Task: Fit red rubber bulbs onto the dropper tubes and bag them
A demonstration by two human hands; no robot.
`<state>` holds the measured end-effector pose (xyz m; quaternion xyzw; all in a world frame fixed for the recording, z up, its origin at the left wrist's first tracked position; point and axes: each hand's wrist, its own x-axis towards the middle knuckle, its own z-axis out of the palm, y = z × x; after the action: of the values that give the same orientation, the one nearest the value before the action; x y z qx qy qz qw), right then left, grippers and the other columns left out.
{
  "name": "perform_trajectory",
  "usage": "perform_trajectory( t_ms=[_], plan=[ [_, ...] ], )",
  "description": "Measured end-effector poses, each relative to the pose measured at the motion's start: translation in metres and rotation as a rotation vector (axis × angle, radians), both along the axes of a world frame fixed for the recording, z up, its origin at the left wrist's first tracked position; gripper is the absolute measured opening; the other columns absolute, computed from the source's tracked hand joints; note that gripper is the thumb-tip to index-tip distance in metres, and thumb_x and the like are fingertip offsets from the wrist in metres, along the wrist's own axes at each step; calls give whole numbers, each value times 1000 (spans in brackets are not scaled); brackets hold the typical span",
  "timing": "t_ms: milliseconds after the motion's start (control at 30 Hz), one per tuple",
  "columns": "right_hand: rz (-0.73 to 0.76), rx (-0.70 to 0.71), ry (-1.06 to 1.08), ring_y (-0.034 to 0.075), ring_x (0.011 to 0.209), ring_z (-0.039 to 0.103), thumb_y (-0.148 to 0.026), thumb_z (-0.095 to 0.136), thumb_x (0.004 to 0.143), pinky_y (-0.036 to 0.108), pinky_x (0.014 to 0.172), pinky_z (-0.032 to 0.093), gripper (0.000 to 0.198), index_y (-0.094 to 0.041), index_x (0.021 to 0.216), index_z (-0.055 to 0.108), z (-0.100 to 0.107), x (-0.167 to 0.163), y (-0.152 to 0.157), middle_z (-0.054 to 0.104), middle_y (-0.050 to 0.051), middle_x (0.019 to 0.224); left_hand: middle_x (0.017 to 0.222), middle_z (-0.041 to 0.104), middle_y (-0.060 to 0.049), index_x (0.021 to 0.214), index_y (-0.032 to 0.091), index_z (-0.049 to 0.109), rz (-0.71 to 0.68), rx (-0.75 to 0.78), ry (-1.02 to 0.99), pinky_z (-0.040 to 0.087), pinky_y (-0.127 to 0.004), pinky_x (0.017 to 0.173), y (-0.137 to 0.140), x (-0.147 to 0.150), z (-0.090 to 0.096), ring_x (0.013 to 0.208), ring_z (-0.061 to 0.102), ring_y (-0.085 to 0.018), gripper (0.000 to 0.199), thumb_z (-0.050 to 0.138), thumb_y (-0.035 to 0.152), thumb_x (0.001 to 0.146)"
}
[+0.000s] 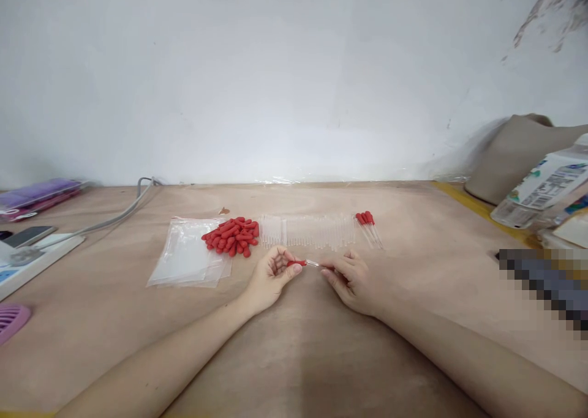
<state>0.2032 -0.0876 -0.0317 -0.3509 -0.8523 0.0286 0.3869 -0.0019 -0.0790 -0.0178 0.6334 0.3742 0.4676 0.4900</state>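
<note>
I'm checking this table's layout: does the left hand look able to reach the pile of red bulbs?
Probably yes: the pile of red bulbs lies close to the left hand, with nothing seen standing between them, though that hand holds a single red bulb and may need freeing first.

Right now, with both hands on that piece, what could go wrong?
The thin clear tube, pinched in the right hand, might slip if pushed askew against the elongated red bulb in the left hand. The left hand could also brush and scatter the heaped red bulbs close beside it.
</note>
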Motion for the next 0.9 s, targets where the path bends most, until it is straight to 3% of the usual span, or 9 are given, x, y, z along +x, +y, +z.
perform_trajectory(
  t_ms=[133, 533, 667, 800, 900],
  plan=[
    [68, -35, 22, 10, 59, 51, -23, 42, 90, 28, 67, 34, 19, -19, 99, 58, 0, 1, 2, 63, 0, 70, 83, 64, -4, 90, 14, 57, -57, -38, 49, 48, -29, 74, -1, 1, -3, 76, 61, -14, 28, 65, 35, 73],
    [186, -140, -104, 11, 71, 59, -23, 42, 91, 30, 75, 30, 24, -24, 105, 61, 8, 11, 15, 69, 1, 87, 65, 61, -1, 87, 12, 65, -80, 41, 285, 46, -21, 54, -7, -3, -2, 53, 54, -9, 22, 56, 30, 79],
    [144, -26, -227, 10, 62, 57, -21, 42, 90, 30, 72, 29, 25, -24, 102, 63, 17, 12, 13, 68, 1, 80, 66, 63, -1, 89, 15, 66, -75, 117, 419, 46, -21, 52, -10, -5, -4, 54, 55, -10, 22, 54, 31, 82],
    [41, 156, -233, 11, 62, 54, -17, 41, 89, 29, 67, 31, 25, -20, 99, 64, 12, 9, 11, 65, 3, 74, 82, 69, -3, 91, 18, 67, 5, 288, 507, 49, -24, 63, -7, -7, -2, 70, 62, -13, 19, 55, 30, 82],
    [21, 153, -149, 13, 70, 54, -20, 41, 90, 26, 67, 37, 24, -17, 104, 60, 3, 9, 11, 63, 5, 80, 88, 70, -4, 92, 18, 67, 41, 377, 497, 50, -26, 68, -3, -9, 0, 76, 64, -15, 19, 58, 30, 81]
  ],
)
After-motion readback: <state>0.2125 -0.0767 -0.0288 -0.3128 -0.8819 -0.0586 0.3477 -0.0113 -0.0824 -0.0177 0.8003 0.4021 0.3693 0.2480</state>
